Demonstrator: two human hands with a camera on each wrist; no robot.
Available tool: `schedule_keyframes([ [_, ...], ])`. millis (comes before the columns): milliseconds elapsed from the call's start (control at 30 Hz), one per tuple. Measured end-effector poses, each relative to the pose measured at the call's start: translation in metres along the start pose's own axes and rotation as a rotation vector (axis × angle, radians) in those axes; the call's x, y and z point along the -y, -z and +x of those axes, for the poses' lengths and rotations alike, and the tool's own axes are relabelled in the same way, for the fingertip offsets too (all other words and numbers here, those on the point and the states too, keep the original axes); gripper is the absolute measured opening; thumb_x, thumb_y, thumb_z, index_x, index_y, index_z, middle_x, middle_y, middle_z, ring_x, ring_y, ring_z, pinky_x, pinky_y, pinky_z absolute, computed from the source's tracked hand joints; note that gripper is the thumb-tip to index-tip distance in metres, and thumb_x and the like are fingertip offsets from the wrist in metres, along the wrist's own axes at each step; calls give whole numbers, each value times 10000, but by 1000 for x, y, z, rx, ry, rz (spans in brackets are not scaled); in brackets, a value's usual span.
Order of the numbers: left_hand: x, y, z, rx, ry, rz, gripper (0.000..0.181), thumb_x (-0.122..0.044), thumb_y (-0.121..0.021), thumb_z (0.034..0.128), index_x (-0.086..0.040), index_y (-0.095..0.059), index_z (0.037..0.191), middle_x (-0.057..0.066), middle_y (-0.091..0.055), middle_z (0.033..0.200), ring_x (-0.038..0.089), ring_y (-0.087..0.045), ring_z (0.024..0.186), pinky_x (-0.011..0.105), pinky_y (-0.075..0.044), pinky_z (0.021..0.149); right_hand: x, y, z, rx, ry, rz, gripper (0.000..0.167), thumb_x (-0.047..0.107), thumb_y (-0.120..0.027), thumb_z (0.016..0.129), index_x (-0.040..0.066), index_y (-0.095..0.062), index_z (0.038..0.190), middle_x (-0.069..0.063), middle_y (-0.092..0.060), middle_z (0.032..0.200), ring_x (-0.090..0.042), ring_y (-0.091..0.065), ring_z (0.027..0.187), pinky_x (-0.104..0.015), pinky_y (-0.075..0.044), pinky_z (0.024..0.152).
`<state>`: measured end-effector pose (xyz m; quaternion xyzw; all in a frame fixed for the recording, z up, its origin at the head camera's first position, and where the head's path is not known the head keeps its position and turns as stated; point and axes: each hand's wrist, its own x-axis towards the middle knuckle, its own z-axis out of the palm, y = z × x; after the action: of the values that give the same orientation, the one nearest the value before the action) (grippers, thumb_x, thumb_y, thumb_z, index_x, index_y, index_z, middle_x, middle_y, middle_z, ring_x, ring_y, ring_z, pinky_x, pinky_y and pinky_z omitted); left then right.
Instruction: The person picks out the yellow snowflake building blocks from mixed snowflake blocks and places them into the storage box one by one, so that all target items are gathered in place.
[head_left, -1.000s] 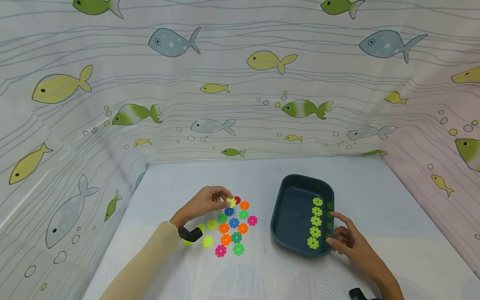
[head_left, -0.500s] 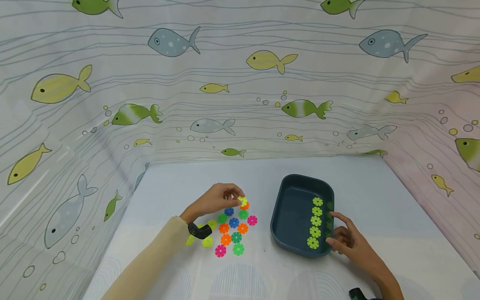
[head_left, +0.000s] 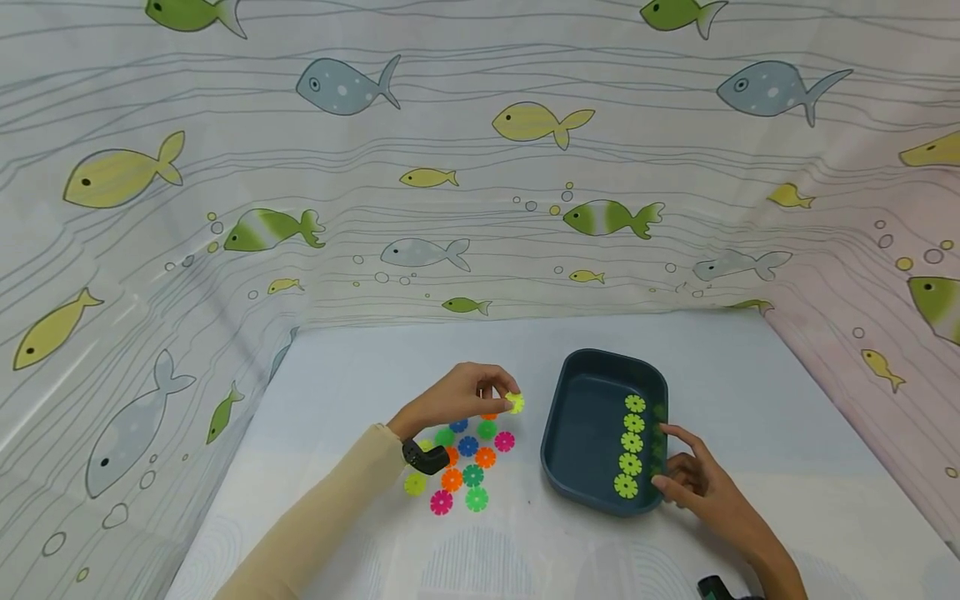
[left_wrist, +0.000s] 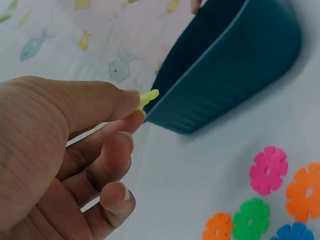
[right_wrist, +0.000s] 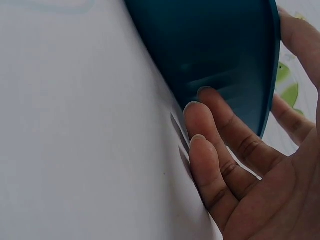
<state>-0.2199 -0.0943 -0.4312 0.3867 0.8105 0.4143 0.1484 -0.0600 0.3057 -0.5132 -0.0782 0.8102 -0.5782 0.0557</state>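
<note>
My left hand [head_left: 463, 392] pinches a yellow flower-shaped plastic disc [head_left: 514, 403] between thumb and fingertips, above the table left of a dark blue tray [head_left: 581, 433]. In the left wrist view that disc [left_wrist: 148, 98] shows nearly edge-on in front of the tray's outer wall [left_wrist: 235, 75]. At the tray's right side, my right hand [head_left: 697, 483] holds the rim with thumb and index finger. Its other fingers [right_wrist: 202, 160] bend against the outside wall in the right wrist view. Along the tray's right inner side lies a column of several yellow discs [head_left: 632, 442].
Loose discs lie left of the tray, among them a pink disc [head_left: 505, 442], an orange disc [head_left: 485, 457], a blue disc [head_left: 468, 447] and a green disc [head_left: 476, 499]. My left wrist and forearm cover some. A fish-patterned curtain [head_left: 480, 208] surrounds the table [head_left: 517, 558].
My left hand has moved right toward the tray, carrying the yellow disc away from the far edge of the loose discs. The right hand and the tray have stayed in place.
</note>
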Motion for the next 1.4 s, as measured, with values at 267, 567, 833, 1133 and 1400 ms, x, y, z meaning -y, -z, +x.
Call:
schedule_keyframes([
  [267,-8,-12,19,9,-13,-22,165,-235,-756,962,-222,-724,1123,-105,-713,985,159,-634,764,303,-544,680,0,1,0,11,20,10,754,127,-662,1018,188,-212,1621,-192,-643,1012,-292,-671,751,-356,-540,652],
  [567,-16,-27,38,19,-49,-41,180,-219,-758,958,-204,-724,1134,-108,-709,982,148,-633,749,282,-536,668,0,1,0,14,10,6,754,139,-666,1018,188,-213,1620,-189,-642,1019,-290,-656,740,-359,-530,641],
  [833,-22,-36,60,27,-90,-58,178,-219,-742,972,-190,-714,1145,-104,-716,985,134,-631,765,279,-529,658,1,1,-1,16,17,19,757,132,-665,1017,192,-213,1621,-180,-646,1018,-294,-658,752,-357,-534,655],
  [1133,-33,-48,87,44,-99,-109,184,-177,-718,986,-150,-714,1168,-89,-725,1011,225,-660,781,322,-556,688,2,0,-1,7,10,14,753,132,-670,1014,193,-223,1616,-176,-650,1008,-288,-667,754,-355,-538,652],
  [1400,-36,-66,106,25,3,-113,182,-176,-716,989,-140,-722,1167,-81,-719,1006,364,-697,855,309,-575,654,1,-1,0,2,17,8,747,126,-673,1011,194,-236,1612,-165,-648,999,-278,-651,731,-355,-529,634],
])
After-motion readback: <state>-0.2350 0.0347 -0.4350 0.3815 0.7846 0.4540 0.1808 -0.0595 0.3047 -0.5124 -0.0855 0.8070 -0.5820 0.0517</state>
